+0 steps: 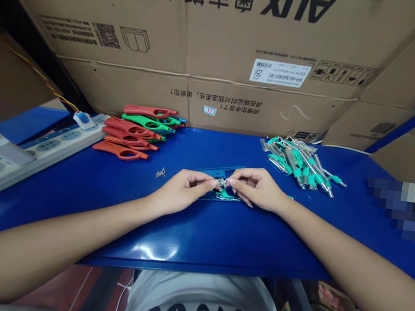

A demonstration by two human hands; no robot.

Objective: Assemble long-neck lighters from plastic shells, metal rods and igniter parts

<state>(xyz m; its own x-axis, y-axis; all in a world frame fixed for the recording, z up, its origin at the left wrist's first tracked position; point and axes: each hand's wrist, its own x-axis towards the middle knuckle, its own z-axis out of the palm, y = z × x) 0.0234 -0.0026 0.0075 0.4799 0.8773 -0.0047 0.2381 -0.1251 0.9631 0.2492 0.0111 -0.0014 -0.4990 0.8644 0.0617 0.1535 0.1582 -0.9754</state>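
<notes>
My left hand [183, 189] pinches a small silvery, partly clear piece [221, 182] between thumb and forefinger. On its other side, the fingertips of my right hand [260, 187] are closed at the piece's edge; whether they grip the piece or a thin wire is too small to tell. Beneath both hands lies a blue plastic casing [208, 169] that looks like part of a long-handled lighter, with its middle covered by my fingers. A green part with a pale wire [226, 195] shows at the casing's near side.
Red and green lighter casings [129, 131] are stacked at the back left, with small screws [161, 172] nearer. Metal tubes with green parts [302, 164] lie heaped at the back right. A power strip [50, 146] runs along the left. A cardboard box [224, 39] walls the back.
</notes>
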